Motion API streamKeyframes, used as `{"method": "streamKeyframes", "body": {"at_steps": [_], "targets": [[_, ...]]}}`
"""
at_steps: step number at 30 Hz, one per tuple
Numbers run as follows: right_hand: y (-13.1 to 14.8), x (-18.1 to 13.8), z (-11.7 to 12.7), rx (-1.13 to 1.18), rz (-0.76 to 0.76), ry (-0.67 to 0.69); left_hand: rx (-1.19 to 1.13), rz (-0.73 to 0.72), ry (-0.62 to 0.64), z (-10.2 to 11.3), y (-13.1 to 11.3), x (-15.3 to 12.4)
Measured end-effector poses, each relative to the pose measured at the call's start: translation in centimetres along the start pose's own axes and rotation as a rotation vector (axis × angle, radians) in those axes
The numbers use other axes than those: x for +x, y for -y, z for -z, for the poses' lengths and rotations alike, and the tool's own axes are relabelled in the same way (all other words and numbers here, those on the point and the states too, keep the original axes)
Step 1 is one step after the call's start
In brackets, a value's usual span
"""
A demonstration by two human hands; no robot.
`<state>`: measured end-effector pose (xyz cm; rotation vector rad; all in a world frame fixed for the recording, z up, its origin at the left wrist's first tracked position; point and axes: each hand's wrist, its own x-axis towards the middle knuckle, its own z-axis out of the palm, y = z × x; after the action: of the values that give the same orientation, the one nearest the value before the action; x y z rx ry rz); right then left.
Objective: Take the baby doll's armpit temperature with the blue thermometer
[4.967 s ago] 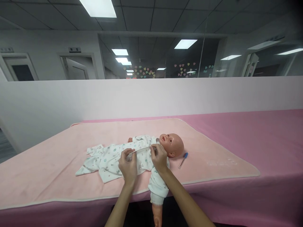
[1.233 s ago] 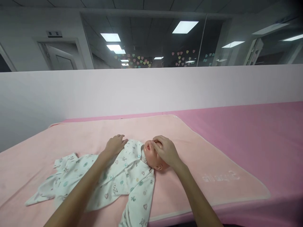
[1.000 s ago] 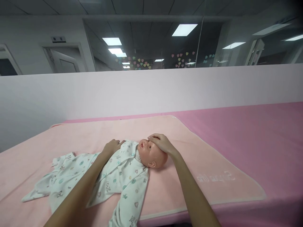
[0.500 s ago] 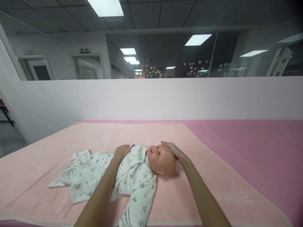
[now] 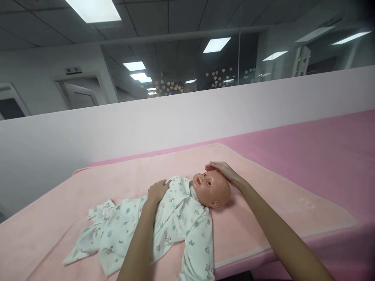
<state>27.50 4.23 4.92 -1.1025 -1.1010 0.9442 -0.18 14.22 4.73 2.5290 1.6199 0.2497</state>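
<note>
A baby doll (image 5: 212, 188) in a white printed romper (image 5: 172, 218) lies on its back on a pale pink blanket (image 5: 123, 175), head to the right. My right hand (image 5: 224, 171) cups the top of the doll's bare head, fingers curved over it. Resting on the doll's chest and far shoulder is my left hand (image 5: 157, 191), fingers loosely bent and flat on the cloth. The romper's legs trail flat to the left.
The blanket covers a table with a darker pink cloth (image 5: 322, 144) that runs off to the right. A low white partition (image 5: 117, 128) stands right behind the table. The blanket's front edge hangs near me.
My right hand has slid from the doll's face up to the crown of its head. My left hand stays on the chest. The pen seen beside the doll earlier is out of sight.
</note>
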Motion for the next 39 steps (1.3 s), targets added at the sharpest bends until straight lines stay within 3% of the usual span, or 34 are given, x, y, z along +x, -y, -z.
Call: {"method": "streamKeyframes", "body": {"at_steps": [2,7,18,26,33,39], "targets": [[0.0,0.1,0.0,0.024,0.024,-0.004,0.003,-0.010,-0.009,0.2,-0.2,-0.1],[0.3,-0.7,-0.3,-0.077,0.021,0.212,-0.005,-0.016,-0.024,0.5,-0.5,-0.2],[-0.5,0.2,0.9,0.086,0.067,0.034,-0.003,0.000,-0.039,0.3,-0.3,-0.3],[0.7,-1.2,-0.4,-0.075,-0.001,0.249,-0.003,0.000,-0.045,0.0,-0.1,-0.1],[0.4,-1.0,-0.2,-0.074,0.019,0.247,-0.013,0.000,-0.037,0.1,-0.1,-0.1],[-0.5,0.0,0.8,0.069,0.086,0.044,-0.019,0.002,-0.038,0.1,-0.2,-0.2]]}}
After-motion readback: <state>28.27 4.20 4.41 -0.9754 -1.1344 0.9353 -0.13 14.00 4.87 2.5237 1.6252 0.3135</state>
